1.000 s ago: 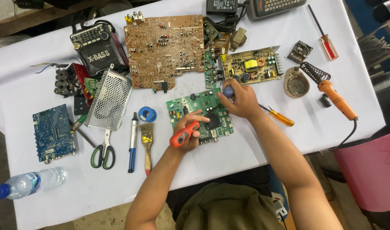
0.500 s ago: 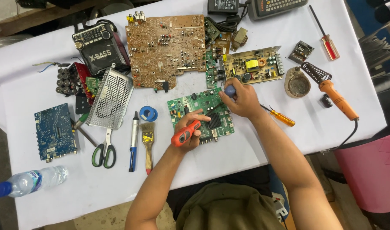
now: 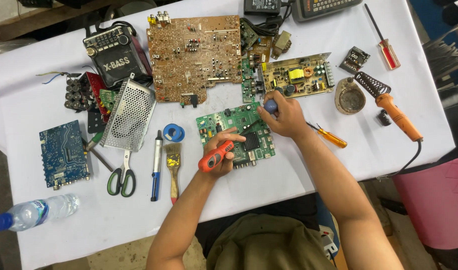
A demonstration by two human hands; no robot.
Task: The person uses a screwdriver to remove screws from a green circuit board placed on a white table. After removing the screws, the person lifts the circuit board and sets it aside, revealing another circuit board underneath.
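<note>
The green circuit board (image 3: 237, 134) lies flat on the white tablecloth (image 3: 289, 185), directly under both hands and close to the table's near edge. The left hand (image 3: 220, 152) is closed around an orange-handled tool (image 3: 215, 156), whose tip points up over the board's dark square heat sink (image 3: 250, 142). The right hand (image 3: 285, 117) is curled over a blue-capped tool (image 3: 270, 105) at the board's far right corner; its working tip is hidden under the fingers, so where it touches cannot be told.

Nothing visible clamps the board, so it seems likely to skid or twist on the cloth if either hand pushes sideways. A slip of either tip could, in that case, scrape across the small parts and tracks around the heat sink.

Just beyond the right hand sits a yellowish power supply board (image 3: 298, 75), near enough that a jolted elbow or tool could knock it. To the right of that hand a yellow-handled screwdriver (image 3: 330, 137) lies almost touching the forearm and may roll if the arm shifts. Further right, the soldering iron (image 3: 395, 113) rests on the cloth with its cable running off the edge; a snag on that cable could drag it. Left of the left hand, a paintbrush (image 3: 173, 167), blue pen-like tool (image 3: 157, 165) and roll of blue tape (image 3: 174, 133) lie well apart from the work.
</note>
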